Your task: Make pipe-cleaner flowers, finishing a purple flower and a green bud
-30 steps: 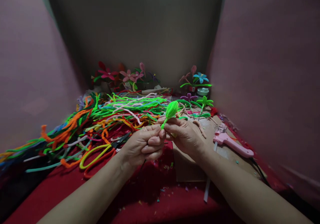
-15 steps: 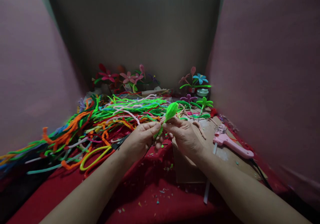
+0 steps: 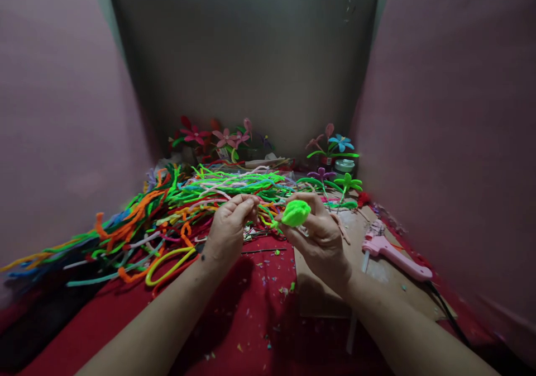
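A bright green pipe-cleaner bud [image 3: 296, 213] is held between the thumb and fingers of my right hand [image 3: 322, 236], its rounded end towards me. To its left, my left hand [image 3: 232, 222] is closed in a pinch, apart from the bud. Whether anything small is between those fingertips is hidden. Behind both hands lies a big heap of coloured pipe cleaners [image 3: 247, 183], mostly green. Yellow-handled scissors [image 3: 170, 267] lie left of my left wrist, their blades largely covered.
On the right, a pink glue gun [image 3: 396, 258] with a clear glue stick rests on a cardboard sheet [image 3: 318, 298]. Finished pipe-cleaner flowers [image 3: 226, 137] stand along the back, near a small jar [image 3: 344, 167]. Fluff scraps dot the red cloth [image 3: 247, 320]. Pink walls rise on both sides.
My hands have come apart. The left has let go of the bud, which stays in my right hand and has tipped from upright to point towards me.
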`<state>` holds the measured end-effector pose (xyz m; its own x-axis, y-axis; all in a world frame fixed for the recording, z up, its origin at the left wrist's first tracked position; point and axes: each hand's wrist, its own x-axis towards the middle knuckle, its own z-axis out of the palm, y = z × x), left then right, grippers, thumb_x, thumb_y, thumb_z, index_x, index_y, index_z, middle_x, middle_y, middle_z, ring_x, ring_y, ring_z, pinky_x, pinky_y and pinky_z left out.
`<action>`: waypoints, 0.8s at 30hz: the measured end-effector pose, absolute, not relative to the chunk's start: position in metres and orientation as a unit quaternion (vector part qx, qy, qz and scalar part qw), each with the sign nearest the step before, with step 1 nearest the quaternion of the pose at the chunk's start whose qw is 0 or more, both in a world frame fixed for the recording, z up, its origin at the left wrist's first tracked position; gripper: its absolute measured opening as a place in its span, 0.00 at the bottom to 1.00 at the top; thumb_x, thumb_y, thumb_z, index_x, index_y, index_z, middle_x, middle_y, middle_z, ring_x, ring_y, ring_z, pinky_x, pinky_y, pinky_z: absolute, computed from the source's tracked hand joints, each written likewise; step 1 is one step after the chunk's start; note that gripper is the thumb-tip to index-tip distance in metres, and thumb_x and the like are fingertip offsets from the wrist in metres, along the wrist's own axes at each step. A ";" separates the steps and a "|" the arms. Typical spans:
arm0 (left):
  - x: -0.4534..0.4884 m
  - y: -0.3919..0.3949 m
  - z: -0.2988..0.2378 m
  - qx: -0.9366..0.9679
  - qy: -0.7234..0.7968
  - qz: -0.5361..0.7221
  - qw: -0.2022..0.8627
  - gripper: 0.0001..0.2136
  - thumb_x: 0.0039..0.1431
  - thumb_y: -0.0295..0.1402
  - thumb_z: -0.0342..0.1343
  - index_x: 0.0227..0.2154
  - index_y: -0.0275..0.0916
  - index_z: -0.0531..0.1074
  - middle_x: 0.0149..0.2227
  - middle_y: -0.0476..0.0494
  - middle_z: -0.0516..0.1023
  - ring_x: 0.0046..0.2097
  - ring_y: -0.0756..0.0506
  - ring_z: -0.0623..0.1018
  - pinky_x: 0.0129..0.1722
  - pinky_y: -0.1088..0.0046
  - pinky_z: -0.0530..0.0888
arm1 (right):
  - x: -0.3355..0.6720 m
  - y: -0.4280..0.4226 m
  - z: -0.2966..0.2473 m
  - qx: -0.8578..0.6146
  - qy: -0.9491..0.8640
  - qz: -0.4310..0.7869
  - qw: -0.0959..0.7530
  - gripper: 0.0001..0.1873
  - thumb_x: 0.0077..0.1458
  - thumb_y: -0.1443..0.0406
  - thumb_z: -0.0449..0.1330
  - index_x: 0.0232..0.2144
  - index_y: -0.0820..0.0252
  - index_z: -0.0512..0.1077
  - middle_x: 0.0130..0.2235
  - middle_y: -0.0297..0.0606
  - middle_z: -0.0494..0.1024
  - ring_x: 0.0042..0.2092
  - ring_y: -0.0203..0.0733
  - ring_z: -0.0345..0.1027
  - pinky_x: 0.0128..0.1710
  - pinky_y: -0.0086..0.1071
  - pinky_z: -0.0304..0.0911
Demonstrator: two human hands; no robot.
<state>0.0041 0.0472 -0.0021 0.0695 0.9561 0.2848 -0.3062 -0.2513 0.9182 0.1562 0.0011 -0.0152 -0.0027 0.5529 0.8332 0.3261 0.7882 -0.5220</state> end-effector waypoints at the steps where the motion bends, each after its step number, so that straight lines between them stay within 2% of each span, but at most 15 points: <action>1: 0.004 0.048 -0.002 0.502 0.313 0.613 0.525 0.02 0.47 0.27 0.55 0.23 0.35 0.71 0.20 0.52 0.67 0.23 0.53 0.65 0.25 0.77 0.65 | 0.157 0.001 -0.015 -0.314 -0.707 0.064 0.630 0.06 0.50 0.71 0.60 0.29 0.55 0.74 0.42 0.39 0.67 0.46 0.42 0.62 0.45 0.40 0.60; 8: 0.000 0.050 0.002 0.452 0.236 0.632 0.584 0.05 0.37 0.21 0.51 0.18 0.35 0.69 0.20 0.51 0.66 0.22 0.53 0.66 0.23 0.77 0.66 | 0.162 -0.001 -0.012 -0.362 -0.731 -0.146 0.560 0.05 0.50 0.70 0.60 0.31 0.57 0.75 0.43 0.41 0.68 0.44 0.44 0.60 0.43 0.42 0.60; 11: 0.001 0.048 0.002 0.451 0.216 0.631 0.593 0.06 0.37 0.20 0.49 0.18 0.35 0.67 0.20 0.50 0.66 0.22 0.53 0.66 0.22 0.77 0.65 | 0.162 -0.001 -0.012 -0.365 -0.737 -0.215 0.527 0.07 0.50 0.70 0.61 0.33 0.56 0.75 0.43 0.42 0.68 0.42 0.44 0.60 0.41 0.41 0.60; 16: 0.001 0.044 0.005 0.436 0.225 0.614 0.618 0.05 0.41 0.22 0.48 0.20 0.37 0.66 0.16 0.52 0.62 0.18 0.53 0.63 0.18 0.77 0.64 | 0.160 -0.005 -0.014 -0.355 -0.745 -0.224 0.518 0.10 0.49 0.71 0.61 0.35 0.55 0.76 0.44 0.42 0.68 0.43 0.45 0.59 0.42 0.42 0.60; 18: 0.000 0.043 0.006 0.428 0.241 0.599 0.632 0.04 0.41 0.22 0.48 0.20 0.37 0.65 0.16 0.53 0.60 0.17 0.53 0.61 0.15 0.78 0.62 | 0.159 -0.006 -0.014 -0.355 -0.737 -0.156 0.554 0.10 0.49 0.71 0.61 0.34 0.53 0.76 0.44 0.40 0.68 0.44 0.44 0.59 0.44 0.43 0.58; 20: -0.001 0.042 0.007 0.424 0.246 0.571 0.658 0.03 0.42 0.24 0.48 0.21 0.37 0.65 0.16 0.53 0.60 0.15 0.53 0.59 0.12 0.77 0.61 | 0.159 -0.002 -0.013 -0.346 -0.703 -0.008 0.622 0.08 0.49 0.69 0.61 0.32 0.52 0.76 0.43 0.38 0.69 0.44 0.43 0.60 0.44 0.41 0.58; 22: -0.002 0.041 0.007 0.424 0.236 0.554 0.676 0.02 0.44 0.25 0.49 0.21 0.36 0.66 0.18 0.52 0.61 0.16 0.53 0.60 0.13 0.75 0.63 | 0.161 0.005 -0.012 -0.321 -0.635 0.218 0.668 0.05 0.50 0.67 0.61 0.30 0.52 0.76 0.40 0.36 0.70 0.38 0.38 0.62 0.37 0.34 0.60; 24: -0.003 0.042 0.008 0.428 0.227 0.559 0.673 0.03 0.46 0.26 0.49 0.21 0.35 0.66 0.20 0.50 0.64 0.19 0.52 0.64 0.16 0.74 0.66 | 0.164 0.014 -0.011 -0.282 -0.546 0.440 0.656 0.04 0.49 0.64 0.61 0.29 0.53 0.76 0.35 0.34 0.72 0.29 0.33 0.58 0.25 0.28 0.56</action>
